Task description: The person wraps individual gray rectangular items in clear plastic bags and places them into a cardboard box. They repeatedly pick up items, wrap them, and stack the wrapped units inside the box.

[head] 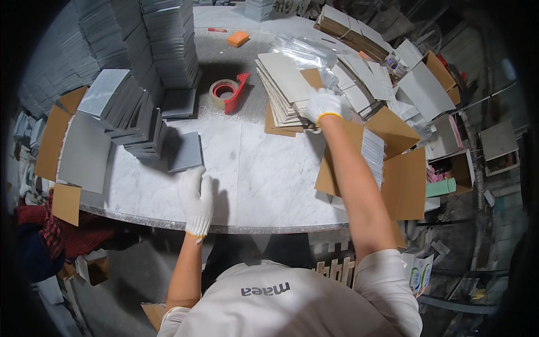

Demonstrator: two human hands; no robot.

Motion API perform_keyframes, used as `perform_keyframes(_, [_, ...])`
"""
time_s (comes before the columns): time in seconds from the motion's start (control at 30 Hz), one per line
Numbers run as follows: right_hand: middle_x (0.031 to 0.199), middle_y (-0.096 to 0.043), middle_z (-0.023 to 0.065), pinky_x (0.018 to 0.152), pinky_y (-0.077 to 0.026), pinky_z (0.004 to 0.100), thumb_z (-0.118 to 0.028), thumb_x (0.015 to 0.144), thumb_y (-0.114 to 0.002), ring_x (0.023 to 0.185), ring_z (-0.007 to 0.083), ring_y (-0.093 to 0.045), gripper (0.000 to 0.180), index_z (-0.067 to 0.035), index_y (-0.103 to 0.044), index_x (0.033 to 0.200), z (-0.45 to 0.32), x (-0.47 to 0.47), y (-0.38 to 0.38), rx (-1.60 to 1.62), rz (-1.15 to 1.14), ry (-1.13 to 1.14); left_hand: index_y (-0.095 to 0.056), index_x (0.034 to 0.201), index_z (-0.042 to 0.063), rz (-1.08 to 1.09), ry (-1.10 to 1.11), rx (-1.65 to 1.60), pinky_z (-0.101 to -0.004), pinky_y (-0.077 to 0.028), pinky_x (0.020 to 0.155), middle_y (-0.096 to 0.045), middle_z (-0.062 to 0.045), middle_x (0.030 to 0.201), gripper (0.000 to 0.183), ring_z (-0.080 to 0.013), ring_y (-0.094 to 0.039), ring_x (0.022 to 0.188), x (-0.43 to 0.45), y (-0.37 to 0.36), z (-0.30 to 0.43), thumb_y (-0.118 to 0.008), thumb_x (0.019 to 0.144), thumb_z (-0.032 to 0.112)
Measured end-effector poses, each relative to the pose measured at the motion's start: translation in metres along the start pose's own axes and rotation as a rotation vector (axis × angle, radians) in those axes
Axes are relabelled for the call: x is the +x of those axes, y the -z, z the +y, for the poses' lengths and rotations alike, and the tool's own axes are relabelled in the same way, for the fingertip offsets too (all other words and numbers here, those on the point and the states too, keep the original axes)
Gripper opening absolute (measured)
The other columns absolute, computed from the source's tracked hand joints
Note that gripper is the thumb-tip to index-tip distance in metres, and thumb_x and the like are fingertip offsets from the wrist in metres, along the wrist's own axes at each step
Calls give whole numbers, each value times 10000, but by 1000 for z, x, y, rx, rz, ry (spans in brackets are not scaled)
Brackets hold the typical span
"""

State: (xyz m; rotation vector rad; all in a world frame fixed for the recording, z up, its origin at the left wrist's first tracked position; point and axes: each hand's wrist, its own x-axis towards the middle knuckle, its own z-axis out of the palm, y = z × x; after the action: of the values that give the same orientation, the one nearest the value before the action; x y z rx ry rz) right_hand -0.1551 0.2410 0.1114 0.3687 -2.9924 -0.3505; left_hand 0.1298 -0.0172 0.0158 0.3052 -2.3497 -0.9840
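Note:
My left hand [196,203], in a white knit glove with a yellow cuff, lies flat and low over the white marble-patterned tabletop [278,177]. Its fingertips are at the near edge of a small grey square tile [185,151], and I see nothing held in it. My right hand [325,105], gloved alike, is at the right edge of a pile of pale cardboard sheets [282,80]; its fingertips are partly hidden, so a grip cannot be made out. Under my right forearm stands an open carton [404,181] with a row of thin, light-edged pieces [372,151] inside.
A leaning stack of grey tiles [122,105] stands at left beside another open carton [46,143]. Tall tile stacks [168,42] rise behind. A red tape dispenser [231,94], an orange block [238,38] and clear plastic film [303,50] lie farther back. The table's curved front edge [269,229] is near my body.

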Motion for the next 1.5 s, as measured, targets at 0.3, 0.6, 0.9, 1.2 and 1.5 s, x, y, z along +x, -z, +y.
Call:
perform_keyframes(0.3, [1140,-712,200,906,-536,482,-349,898,-641,1040,397,-678,353,-100,-728,1131,138,34,-74,400,59,-256,-657,998,10,-78,-208,-67,-463,-466,871,-663,-158,973,157,-387,-592,975,-24,-20,19,-667,850,62])
perform_keyframes(0.6, [1038,-668,14,846,-512,298,-221,999,-609,945,124,-615,211,-45,-680,1090,92,-32,66,1745,125,34,-443,1465,-24,-302,112,-405,-465,-461,997,-622,-227,1212,811,-374,-568,1132,15,-30,79,-811,778,201])
perform_keyframes(0.9, [1063,-719,54,896,-527,292,-161,958,-664,974,122,-667,249,-7,-712,1148,-17,-189,98,1342,-318,383,-629,1302,8,-189,-514,-400,-418,-446,1054,-634,-180,1292,663,-353,-573,1241,51,-11,110,-880,727,224])
perform_keyframes(1.2, [1286,-658,182,1039,-470,426,-352,849,-700,1200,377,-604,526,-88,-649,1301,0,-220,93,650,-566,719,-751,958,20,-722,183,-511,-291,-533,768,-730,-63,885,109,-142,-675,835,-16,53,105,-746,850,35])
perform_keyframes(1.5, [1270,-680,186,965,-526,415,-422,915,-652,1106,314,-676,597,-26,-620,1361,30,-51,29,801,-228,271,-750,838,-15,-1245,390,-713,-273,-486,644,-681,-27,746,144,-98,-588,654,-8,62,128,-683,858,111])
